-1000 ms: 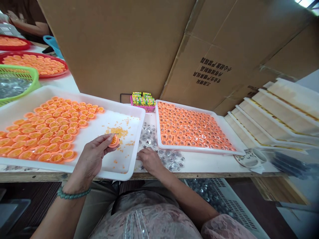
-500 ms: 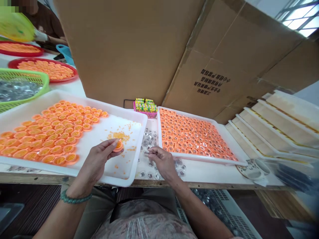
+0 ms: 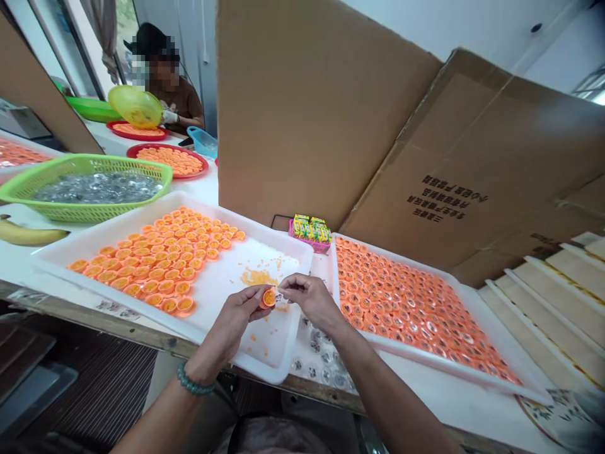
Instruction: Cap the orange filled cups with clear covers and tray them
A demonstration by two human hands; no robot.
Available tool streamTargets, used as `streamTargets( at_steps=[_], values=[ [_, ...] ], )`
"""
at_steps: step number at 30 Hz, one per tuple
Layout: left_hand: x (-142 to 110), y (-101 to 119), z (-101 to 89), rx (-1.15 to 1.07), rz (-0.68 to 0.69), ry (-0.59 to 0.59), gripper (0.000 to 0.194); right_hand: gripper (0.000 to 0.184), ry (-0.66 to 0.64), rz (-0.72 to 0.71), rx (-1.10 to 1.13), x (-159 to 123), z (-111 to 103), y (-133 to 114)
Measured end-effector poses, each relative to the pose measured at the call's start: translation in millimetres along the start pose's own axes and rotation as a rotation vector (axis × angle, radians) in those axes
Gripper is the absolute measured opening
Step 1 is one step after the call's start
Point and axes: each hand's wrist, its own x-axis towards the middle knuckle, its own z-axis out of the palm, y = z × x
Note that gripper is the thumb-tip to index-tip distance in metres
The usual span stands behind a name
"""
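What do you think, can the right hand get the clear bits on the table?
Probably yes. The clear bits lie between the white trays, near the right hand, with nothing on top. But that hand is at the orange cup in the left hand, so it would need to come down.

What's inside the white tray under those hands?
The white tray holds many small orange cups on its left side and loose yellow-orange bits scattered toward the right. Whatever lies directly behind the left hand and right hand is covered.
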Motion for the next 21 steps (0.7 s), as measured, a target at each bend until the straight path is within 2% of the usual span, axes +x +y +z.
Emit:
streamTargets(
  at_steps=[3, 12, 21],
  values=[
    [0.5, -2.0, -1.1, -0.013, 0.02, -0.007, 0.031, 0.013, -0.014, 0.026, 0.049, 6.7, 6.5, -2.3],
    [0.5, -3.3, -2.1, -0.095, 0.047, 0.017, 0.032, 0.015, 0.235, 0.104, 0.153, 2.9, 31.8, 5.8],
    [2.5, -2.0, -0.9, -0.092, 0.045, 0.025, 0.033, 0.015, 0.27, 0.103, 0.184, 0.6, 36.0, 3.9]
  ],
)
